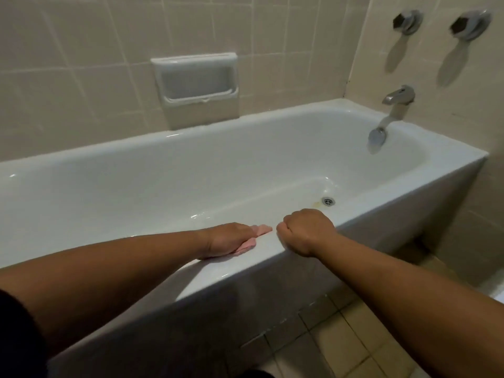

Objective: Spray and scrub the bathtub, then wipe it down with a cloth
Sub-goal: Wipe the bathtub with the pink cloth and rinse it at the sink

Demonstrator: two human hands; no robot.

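Observation:
A white bathtub (245, 165) runs across the view, its glossy near rim closest to me. My left hand (226, 240) lies flat on that near rim and presses a pink cloth (262, 230) against it; the cloth peeks out past the fingertips and under the palm. My right hand (306, 231) rests on the same rim just to the right, fingers curled into a fist with nothing visible in it. The two hands are a small gap apart. The tub floor looks wet, with a drain (328, 201) beyond my right hand.
A spout (396, 100) and two wall taps (407, 21) (470, 24) sit at the right end. A recessed soap holder (196, 80) is in the tiled back wall. Beige floor tiles (354, 336) lie below the tub's front panel.

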